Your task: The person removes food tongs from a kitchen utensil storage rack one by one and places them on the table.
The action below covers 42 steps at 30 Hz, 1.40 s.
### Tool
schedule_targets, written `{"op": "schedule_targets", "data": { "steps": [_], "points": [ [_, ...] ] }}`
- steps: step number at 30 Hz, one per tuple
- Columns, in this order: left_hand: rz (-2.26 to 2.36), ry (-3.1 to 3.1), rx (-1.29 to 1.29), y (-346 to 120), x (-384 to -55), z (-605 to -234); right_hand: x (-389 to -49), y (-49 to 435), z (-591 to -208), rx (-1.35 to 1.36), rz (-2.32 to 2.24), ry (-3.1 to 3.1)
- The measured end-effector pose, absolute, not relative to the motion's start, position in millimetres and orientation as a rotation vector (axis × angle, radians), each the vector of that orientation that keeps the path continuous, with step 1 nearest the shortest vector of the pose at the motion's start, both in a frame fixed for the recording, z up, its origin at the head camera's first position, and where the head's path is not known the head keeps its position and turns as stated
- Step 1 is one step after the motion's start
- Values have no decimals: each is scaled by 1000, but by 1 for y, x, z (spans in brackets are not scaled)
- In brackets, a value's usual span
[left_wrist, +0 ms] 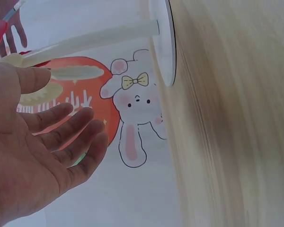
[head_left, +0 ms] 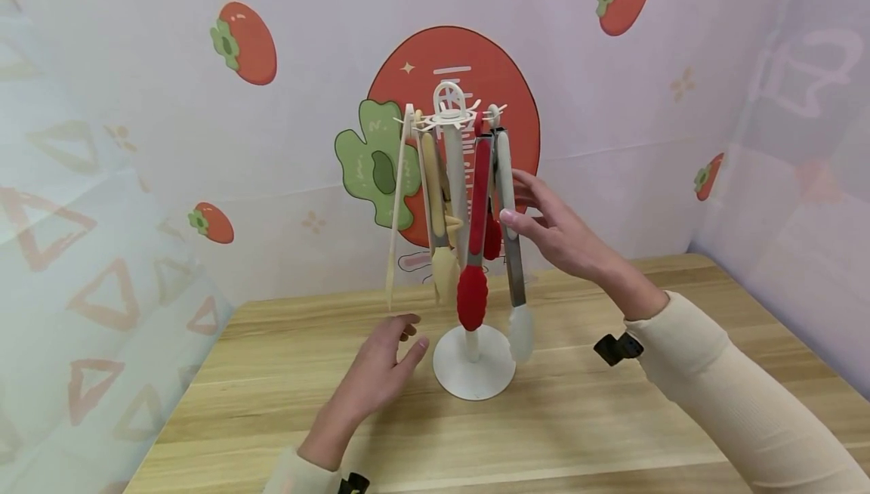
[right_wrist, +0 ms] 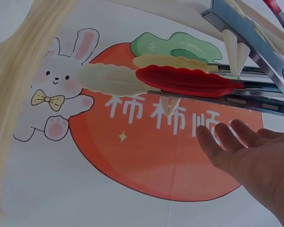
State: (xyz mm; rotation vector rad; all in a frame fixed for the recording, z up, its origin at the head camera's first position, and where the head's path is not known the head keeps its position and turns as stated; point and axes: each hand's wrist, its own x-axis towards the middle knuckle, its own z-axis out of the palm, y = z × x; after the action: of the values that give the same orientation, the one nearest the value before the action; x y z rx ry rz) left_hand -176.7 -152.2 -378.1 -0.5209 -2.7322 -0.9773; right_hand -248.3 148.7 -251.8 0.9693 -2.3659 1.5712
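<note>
A white rotary stand (head_left: 474,381) with a hooked top ring bears several hanging tongs. Red tongs (head_left: 472,297) hang at the front, with pale yellow tongs (head_left: 445,275) and slim cream tongs (head_left: 396,230) further left. On the right side hang white-tipped tongs (head_left: 521,331) with a light handle. My right hand (head_left: 560,233) is beside that handle, its thumb tip at the handle and its fingers partly hidden behind; whether it touches cannot be told. Low at the left of the stand, my left hand (head_left: 381,365) is apart from the tongs, fingers loosely bent and holding nothing.
The stand's round base is on a wooden table (head_left: 285,403). Behind it hangs a pale cloth (head_left: 306,139) printed with persimmons and a rabbit. More cloth (head_left: 68,290) runs along the left side.
</note>
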Motion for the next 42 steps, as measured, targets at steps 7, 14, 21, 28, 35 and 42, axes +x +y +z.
{"op": "schedule_targets", "data": {
  "steps": [7, 14, 21, 28, 35, 42],
  "points": [
    [-975, -2747, -568, -147, -172, -375, -254, 147, -248, 989, 1600, -2388],
    [-973, -2743, -604, -144, -170, -375, -263, 146, -246, 1048, 1654, -2406],
    [-961, -2754, -621, -144, -169, -376, -270, 149, -248, 1107, 1742, -2409],
    [-941, -2781, -646, -144, -168, -375, -272, 150, -248, 1155, 1756, -2410],
    [-916, -2808, -700, -142, -165, -368, -273, 152, -250, 1154, 1764, -2410],
    [-885, -2773, -771, -140, -161, -359, -274, 157, -253, 1179, 1796, -2382]
  ]
}}
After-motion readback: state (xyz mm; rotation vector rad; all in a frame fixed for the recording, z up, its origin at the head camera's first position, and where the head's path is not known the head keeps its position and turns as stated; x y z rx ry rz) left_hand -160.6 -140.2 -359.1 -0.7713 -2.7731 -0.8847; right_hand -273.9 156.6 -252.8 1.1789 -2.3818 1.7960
